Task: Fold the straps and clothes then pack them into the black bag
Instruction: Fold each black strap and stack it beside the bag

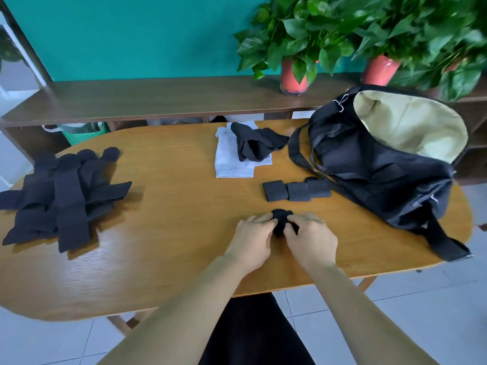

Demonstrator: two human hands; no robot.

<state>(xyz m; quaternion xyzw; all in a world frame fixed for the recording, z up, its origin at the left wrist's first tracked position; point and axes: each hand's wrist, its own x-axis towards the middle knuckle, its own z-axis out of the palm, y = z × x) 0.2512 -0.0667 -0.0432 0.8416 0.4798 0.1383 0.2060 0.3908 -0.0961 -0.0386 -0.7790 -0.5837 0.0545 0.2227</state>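
Note:
A small black strap (281, 218) lies bunched on the wooden table (171, 212) near its front edge. My left hand (251, 239) and my right hand (311, 239) both pinch it from either side with curled fingers. Just beyond sit three folded black straps (296, 191) in a row. A pile of unfolded black straps (60, 196) covers the table's left end. White folded cloth (232, 159) with black clothing (257, 144) on top lies at the back centre. The black bag (369, 164) rests at the right, its mouth open and showing a cream lining.
A dark wooden shelf (158, 98) runs behind the table, carrying two potted plants in red pots (292, 77). The bag's long strap (442, 241) trails toward the table's right front edge. Tiled floor lies below.

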